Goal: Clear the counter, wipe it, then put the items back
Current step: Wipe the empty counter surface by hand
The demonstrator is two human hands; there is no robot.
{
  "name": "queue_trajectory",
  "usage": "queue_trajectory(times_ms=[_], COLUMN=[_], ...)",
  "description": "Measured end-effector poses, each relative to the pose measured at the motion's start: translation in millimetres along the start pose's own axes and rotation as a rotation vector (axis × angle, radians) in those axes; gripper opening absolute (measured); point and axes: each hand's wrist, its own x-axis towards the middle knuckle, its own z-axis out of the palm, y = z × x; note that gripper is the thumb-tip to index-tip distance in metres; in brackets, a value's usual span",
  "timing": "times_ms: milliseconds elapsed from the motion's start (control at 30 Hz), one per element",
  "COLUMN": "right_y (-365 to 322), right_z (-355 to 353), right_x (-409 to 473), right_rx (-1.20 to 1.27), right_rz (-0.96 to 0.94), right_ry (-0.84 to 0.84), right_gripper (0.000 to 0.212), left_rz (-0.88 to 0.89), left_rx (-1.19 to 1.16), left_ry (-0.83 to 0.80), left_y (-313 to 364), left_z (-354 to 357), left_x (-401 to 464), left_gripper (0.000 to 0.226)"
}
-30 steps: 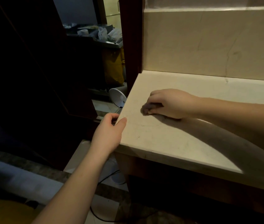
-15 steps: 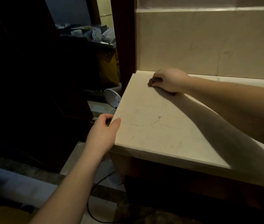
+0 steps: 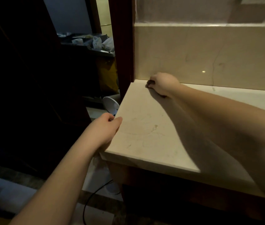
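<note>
Your right hand (image 3: 164,84) is curled round a dark cloth (image 3: 149,82), pressed at the marble counter's (image 3: 144,135) back-left corner by the backsplash (image 3: 209,57). Left hand (image 3: 105,129) grips the counter's left edge, thumb on top. No legible text.

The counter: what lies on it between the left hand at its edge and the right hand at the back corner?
In the head view, nothing: the counter is bare between the left hand and right hand, which holds a dark cloth.
</note>
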Motion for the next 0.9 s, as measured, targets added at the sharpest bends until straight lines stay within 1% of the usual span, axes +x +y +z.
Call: queue_trajectory(times_ms=[67, 167, 233, 333, 433, 567, 633, 800, 900], right_y=[-7, 4, 13, 8, -16, -33, -24, 27, 5], right_z=[6, 8, 8, 11, 10, 11, 10, 0, 5], right_x=[4, -3, -5, 3, 21, 35, 30, 9, 14], right_rx=[0.041, 0.076, 0.102, 0.094, 0.078, 0.029, -0.015, -0.143, -0.168], right_rz=[0.011, 0.029, 0.081, 0.118, 0.094, 0.154, 0.166, 0.225, 0.205], right_ry=[-0.001, 0.008, 0.031, 0.07, 0.041, 0.025, 0.041, 0.04, 0.066], right_gripper=[0.031, 0.027, 0.019, 0.018, 0.025, 0.023, 0.025, 0.028, 0.027], left_rz=[0.033, 0.098, 0.108, 0.113, 0.119, 0.104, 0.103, 0.105, 0.109], left_rx=[0.04, 0.096, 0.118, 0.153, 0.177, 0.165, 0.16, 0.133, 0.116], left_ry=[0.019, 0.03, 0.042, 0.078, 0.092, 0.101, 0.114, 0.112, 0.116], left_y=[9, 9, 5, 3, 4, 4, 3, 4, 5], left_z=[6, 22, 27, 29, 29, 26, 26, 25, 25], left_x=[3, 4, 5, 4, 3, -1, -3, -4, -5], left_gripper=[0.032, 0.054, 0.057, 0.06, 0.059, 0.057, 0.056, 0.053, 0.052])
